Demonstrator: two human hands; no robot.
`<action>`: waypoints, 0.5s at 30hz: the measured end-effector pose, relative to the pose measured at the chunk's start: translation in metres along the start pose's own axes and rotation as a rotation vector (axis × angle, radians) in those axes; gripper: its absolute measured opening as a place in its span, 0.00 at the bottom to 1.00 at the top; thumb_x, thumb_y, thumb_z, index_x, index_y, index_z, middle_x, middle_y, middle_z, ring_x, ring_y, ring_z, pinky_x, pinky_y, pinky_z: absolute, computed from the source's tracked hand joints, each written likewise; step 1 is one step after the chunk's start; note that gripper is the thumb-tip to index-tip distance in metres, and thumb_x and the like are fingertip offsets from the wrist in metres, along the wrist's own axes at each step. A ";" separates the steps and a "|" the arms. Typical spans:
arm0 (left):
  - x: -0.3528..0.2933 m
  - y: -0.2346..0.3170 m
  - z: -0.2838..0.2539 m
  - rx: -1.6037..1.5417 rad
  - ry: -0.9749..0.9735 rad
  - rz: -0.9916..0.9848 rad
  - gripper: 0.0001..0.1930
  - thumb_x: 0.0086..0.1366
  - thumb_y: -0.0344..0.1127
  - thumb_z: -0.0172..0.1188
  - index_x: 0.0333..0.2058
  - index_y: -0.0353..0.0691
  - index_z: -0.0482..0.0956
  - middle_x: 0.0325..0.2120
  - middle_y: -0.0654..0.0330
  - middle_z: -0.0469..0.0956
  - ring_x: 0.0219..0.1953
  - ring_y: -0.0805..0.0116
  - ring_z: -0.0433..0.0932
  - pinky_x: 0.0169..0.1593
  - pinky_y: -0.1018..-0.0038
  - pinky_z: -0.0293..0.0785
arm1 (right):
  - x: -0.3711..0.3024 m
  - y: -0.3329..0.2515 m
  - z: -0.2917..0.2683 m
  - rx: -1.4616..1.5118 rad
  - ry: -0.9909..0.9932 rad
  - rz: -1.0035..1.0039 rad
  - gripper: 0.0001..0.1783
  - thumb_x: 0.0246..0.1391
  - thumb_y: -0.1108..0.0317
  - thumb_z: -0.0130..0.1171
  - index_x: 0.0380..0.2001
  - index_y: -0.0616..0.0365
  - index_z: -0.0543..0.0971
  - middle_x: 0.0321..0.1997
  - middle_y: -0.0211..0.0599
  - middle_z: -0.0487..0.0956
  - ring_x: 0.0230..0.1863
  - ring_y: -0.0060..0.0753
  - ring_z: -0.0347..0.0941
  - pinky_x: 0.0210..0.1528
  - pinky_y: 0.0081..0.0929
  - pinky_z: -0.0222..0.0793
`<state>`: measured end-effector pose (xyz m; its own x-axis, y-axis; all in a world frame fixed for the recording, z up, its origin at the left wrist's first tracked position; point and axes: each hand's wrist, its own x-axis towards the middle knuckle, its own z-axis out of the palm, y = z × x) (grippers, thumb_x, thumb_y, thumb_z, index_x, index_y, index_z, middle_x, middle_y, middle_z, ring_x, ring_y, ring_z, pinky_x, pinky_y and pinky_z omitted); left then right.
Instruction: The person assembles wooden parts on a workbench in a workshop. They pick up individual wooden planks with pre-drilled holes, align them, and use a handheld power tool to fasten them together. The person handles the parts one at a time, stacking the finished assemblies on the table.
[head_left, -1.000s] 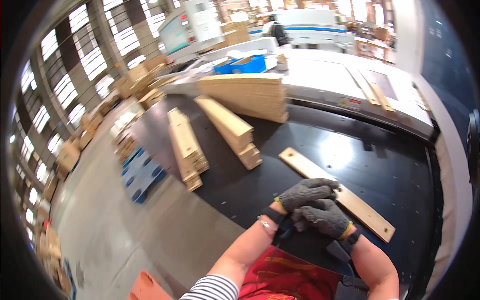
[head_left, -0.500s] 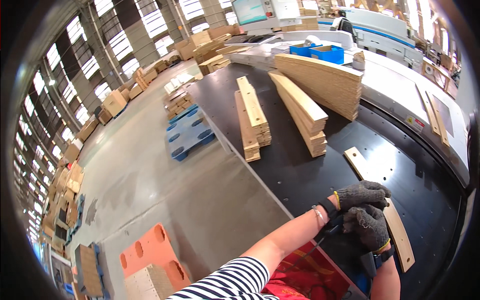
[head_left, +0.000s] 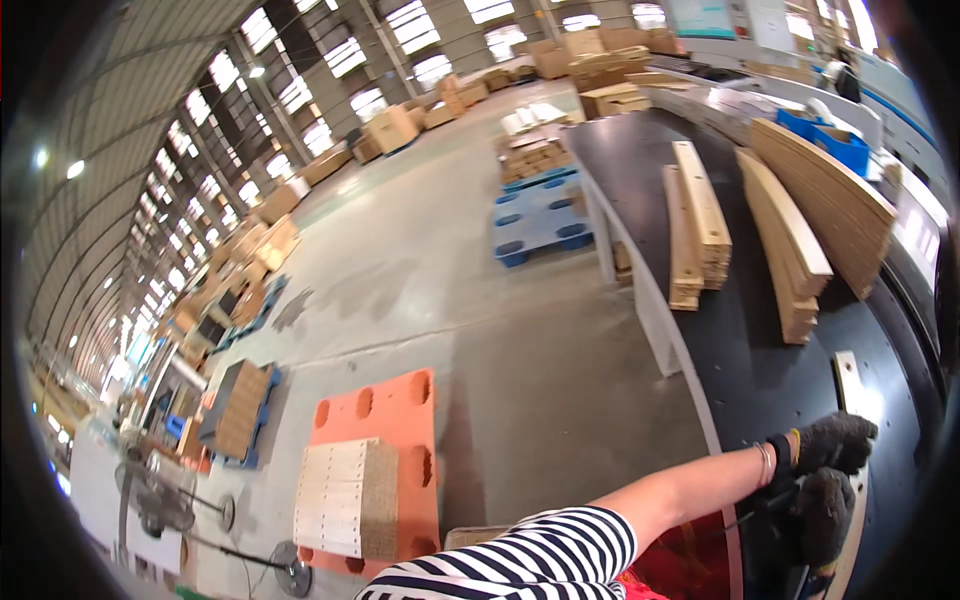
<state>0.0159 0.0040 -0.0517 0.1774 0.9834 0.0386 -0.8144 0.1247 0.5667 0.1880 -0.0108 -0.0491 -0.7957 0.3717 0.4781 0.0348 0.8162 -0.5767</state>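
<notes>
Both my hands wear dark grey knitted gloves and are close together over the black tabletop (head_left: 735,400) at the lower right. My left hand (head_left: 835,443) is curled and lies across a long pale wooden slat (head_left: 849,378) with a hole near its far end. Just below it, my right hand (head_left: 825,515) is closed beside the same slat. What either hand holds, if anything, is hidden by the gloves. The slat's far end shows beyond my left hand, and its near part runs past my right hand.
Beyond my hands stand stacks of wooden slats (head_left: 705,220), curved boards (head_left: 785,240) and taller boards (head_left: 830,200), near blue bins (head_left: 840,148). On the floor to the left, an orange pallet (head_left: 425,400) bears a stack of drilled boards (head_left: 335,495). A blue pallet (head_left: 540,215) and a fan (head_left: 160,495) stand farther off.
The view has swung left, so the table and my hands sit farther right in the picture. More of the floor, the orange pallet and the fan show. My hands stay together by the slat.
</notes>
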 end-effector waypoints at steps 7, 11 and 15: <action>-0.011 -0.012 -0.011 0.021 0.078 0.049 0.15 0.66 0.46 0.69 0.40 0.41 0.83 0.27 0.56 0.81 0.26 0.62 0.79 0.31 0.64 0.78 | 0.003 -0.008 -0.008 0.618 -0.031 0.534 0.12 0.57 0.72 0.61 0.44 0.62 0.81 0.42 0.42 0.79 0.44 0.41 0.77 0.49 0.39 0.75; -0.012 -0.009 -0.004 -0.018 0.038 -0.013 0.10 0.68 0.43 0.66 0.39 0.43 0.83 0.25 0.61 0.79 0.26 0.67 0.77 0.31 0.68 0.77 | 0.011 -0.023 -0.008 0.653 -0.021 0.556 0.11 0.61 0.67 0.59 0.41 0.63 0.82 0.40 0.40 0.81 0.41 0.37 0.78 0.46 0.36 0.75; -0.013 -0.007 -0.008 -0.043 -0.112 -0.051 0.10 0.74 0.43 0.61 0.42 0.44 0.84 0.29 0.65 0.78 0.31 0.71 0.77 0.37 0.72 0.77 | 0.017 -0.052 -0.010 0.684 0.005 0.556 0.14 0.66 0.62 0.57 0.39 0.63 0.84 0.38 0.37 0.83 0.38 0.33 0.79 0.43 0.33 0.76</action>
<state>0.0146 -0.0081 -0.0628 0.2780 0.9550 0.1032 -0.8252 0.1824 0.5345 0.1786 -0.0424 -0.0043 -0.7686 0.6396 0.0123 0.0455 0.0739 -0.9962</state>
